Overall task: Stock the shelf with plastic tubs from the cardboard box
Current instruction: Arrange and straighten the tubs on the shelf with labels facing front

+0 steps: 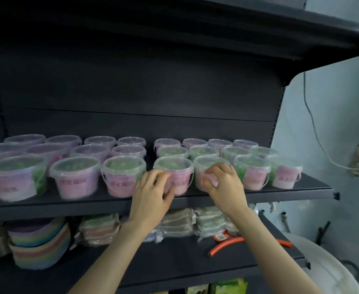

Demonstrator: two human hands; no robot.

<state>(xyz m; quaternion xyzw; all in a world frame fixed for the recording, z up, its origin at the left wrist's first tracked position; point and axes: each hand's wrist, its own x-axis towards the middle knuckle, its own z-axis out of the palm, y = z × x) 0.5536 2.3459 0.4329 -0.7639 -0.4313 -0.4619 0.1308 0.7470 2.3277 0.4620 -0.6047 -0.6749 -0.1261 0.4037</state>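
Curling round a front tub (175,166), the left hand (153,192) is holding it; the right hand (223,181) is gripping the next tub (211,163). Likely they are squaring both to the shelf (280,193) edge.

left hand (153,188) bare | right hand (224,180) bare | forearms (115,251) bare to frame edge (fine detail blurred)

Tubs (74,177) on shelf (301,188): back row 8, middle row 8, front row 7 whole. A possible further one is cut off by the left edge and cannot be confirmed. Total: at least 23.
Hands: 2, left hand (153,187) and right hand (223,179).
Shelf boards in view: 3.
Lower board (174,262): 1 stack of bowls (41,245), 2 orange hose pieces (225,245). Wrapped packs (99,230) too blurred to count.
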